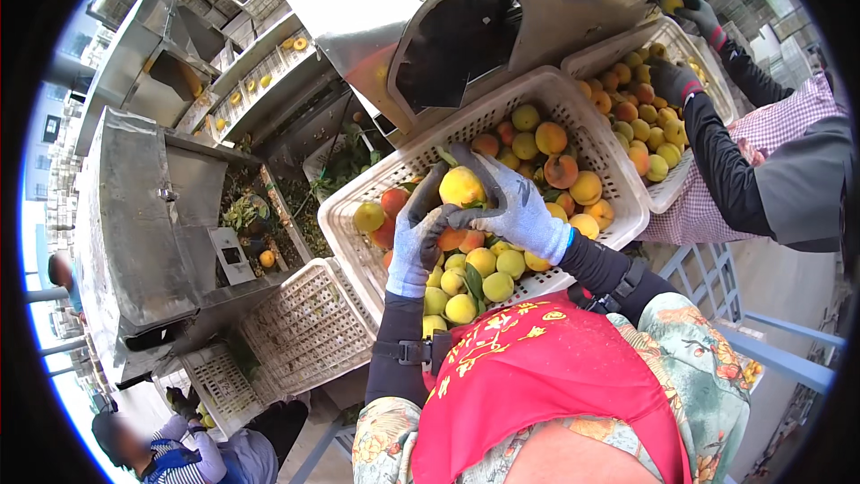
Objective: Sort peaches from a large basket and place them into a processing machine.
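Observation:
A yellow peach (461,187) with green leaves at it is held between my two gloved hands, above a white perforated plastic crate (608,171) of yellow, green and reddish peaches. My left hand (420,235), in a light blue and dark grey work glove, has its thumb and fingers around the fruit's left and lower side. From the right, my right hand (514,198), gloved alike, closes on the same fruit, with its fingertips touching my left hand below it. More peaches (498,286) lie in the crate just below my hands, a leaf among them.
A metal machine (363,27) with a dark opening stands behind the crate. At the right, a co-worker's gloved hands (674,77) are at another peach crate (722,91). An unfilled crate (309,329) stands lower left, near another co-worker (201,447). A metal conveyor (259,84) carries peach pieces.

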A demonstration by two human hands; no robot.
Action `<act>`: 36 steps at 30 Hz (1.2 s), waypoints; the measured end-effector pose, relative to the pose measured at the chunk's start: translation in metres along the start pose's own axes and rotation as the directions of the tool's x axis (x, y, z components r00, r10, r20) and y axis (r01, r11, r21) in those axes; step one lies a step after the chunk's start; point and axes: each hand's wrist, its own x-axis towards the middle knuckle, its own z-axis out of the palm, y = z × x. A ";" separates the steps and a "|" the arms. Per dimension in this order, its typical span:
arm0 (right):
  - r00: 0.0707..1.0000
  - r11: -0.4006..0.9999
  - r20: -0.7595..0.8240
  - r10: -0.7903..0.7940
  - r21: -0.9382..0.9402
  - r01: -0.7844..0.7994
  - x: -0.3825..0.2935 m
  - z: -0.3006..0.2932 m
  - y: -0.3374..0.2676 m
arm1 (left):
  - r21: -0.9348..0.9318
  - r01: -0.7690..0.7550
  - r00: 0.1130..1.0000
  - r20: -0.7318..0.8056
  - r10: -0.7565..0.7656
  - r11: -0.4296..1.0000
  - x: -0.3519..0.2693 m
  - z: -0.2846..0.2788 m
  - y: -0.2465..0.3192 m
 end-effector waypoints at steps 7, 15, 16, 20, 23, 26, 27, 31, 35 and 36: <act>0.993 0.962 -0.038 -0.109 0.247 0.116 -0.001 -0.011 -0.003 | -0.764 0.290 0.952 0.290 -0.095 0.577 -0.016 0.018 -0.009; 0.987 0.987 0.040 0.155 -0.034 -0.154 -0.001 -0.026 -0.028 | -0.004 0.089 0.996 0.011 -0.089 0.996 -0.002 0.013 0.027; 0.999 0.999 -0.007 0.039 0.000 -0.039 0.000 -0.027 -0.030 | -0.056 0.128 0.991 0.033 -0.127 0.990 -0.002 0.010 0.028; 0.999 0.997 0.033 0.006 -0.082 -0.003 0.001 -0.030 -0.033 | -0.074 0.191 0.974 0.138 -0.179 0.979 -0.001 -0.003 0.022; 0.995 0.983 0.000 -0.099 -0.154 0.098 0.002 -0.027 -0.021 | 0.089 0.064 0.986 0.150 -0.076 0.994 0.007 0.002 0.030; 0.976 0.970 -0.090 -0.198 -0.158 0.182 0.018 -0.031 -0.015 | 0.148 -0.168 0.983 0.105 0.153 0.975 0.016 0.010 0.033; 0.967 0.966 -0.121 -0.225 -0.161 0.204 0.026 -0.031 -0.012 | -0.242 -0.020 0.999 0.026 0.027 0.970 0.016 0.016 0.033; 0.898 0.941 -0.332 -0.289 -0.269 0.203 0.063 -0.016 0.024 | -0.288 -0.133 0.991 -0.047 0.124 0.948 0.014 0.014 0.022; 0.907 0.896 -0.345 -0.243 -0.437 0.074 0.084 -0.012 0.056 | 0.001 -0.195 0.964 -0.187 0.192 0.981 0.004 -0.002 -0.015; 0.918 0.883 -0.313 -0.244 -0.463 0.077 0.085 -0.012 0.054 | -0.203 -0.118 0.974 -0.214 0.073 0.972 0.002 -0.009 -0.018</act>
